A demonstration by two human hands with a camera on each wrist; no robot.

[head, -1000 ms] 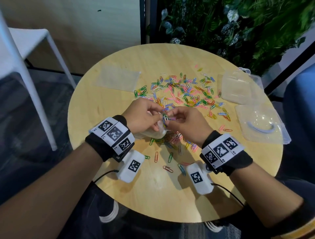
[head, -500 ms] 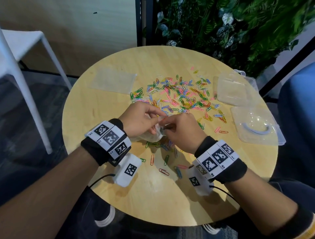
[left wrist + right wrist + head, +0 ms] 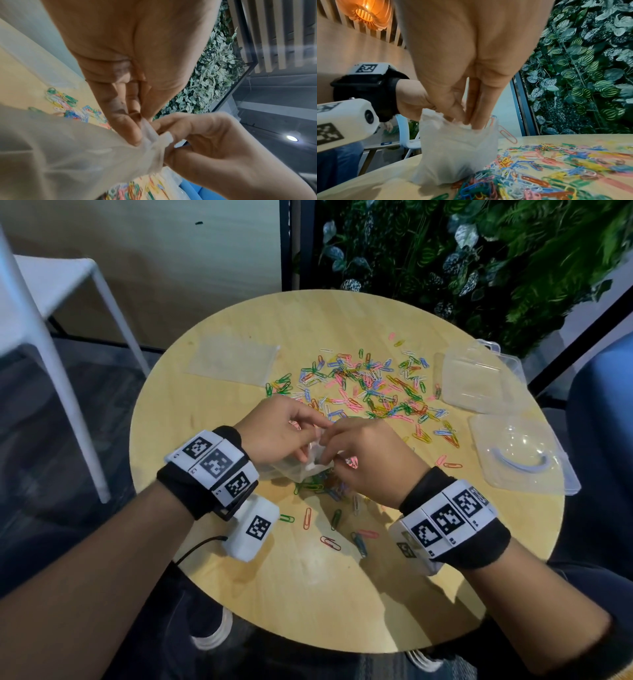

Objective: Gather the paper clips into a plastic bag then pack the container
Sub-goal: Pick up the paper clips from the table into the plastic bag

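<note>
A small clear plastic bag point(image 3: 301, 472) stands on the round wooden table point(image 3: 308, 594) between my hands. My left hand point(image 3: 308, 445) pinches the bag's mouth; in the left wrist view the thumb and fingers point(image 3: 137, 134) clamp the film of the bag point(image 3: 68, 155). My right hand point(image 3: 330, 455) pinches the opposite edge of the mouth, and its fingertips point(image 3: 471, 119) dip into the bag point(image 3: 457, 155). An orange clip point(image 3: 506, 134) shows just behind the bag. Several coloured paper clips point(image 3: 370, 392) lie scattered beyond the hands, and others point(image 3: 329, 522) lie nearer me.
A second flat plastic bag point(image 3: 236, 364) lies at the table's far left. A clear plastic container point(image 3: 479, 378) and its lid point(image 3: 517, 457) sit at the right edge. A white chair point(image 3: 51, 302) stands left of the table, with a plant wall point(image 3: 479, 251) behind.
A second ago my right hand held clips at the bag's mouth; now those clips are out of sight and its fingertips are on the mouth. Both hands shifted slightly nearer me.
</note>
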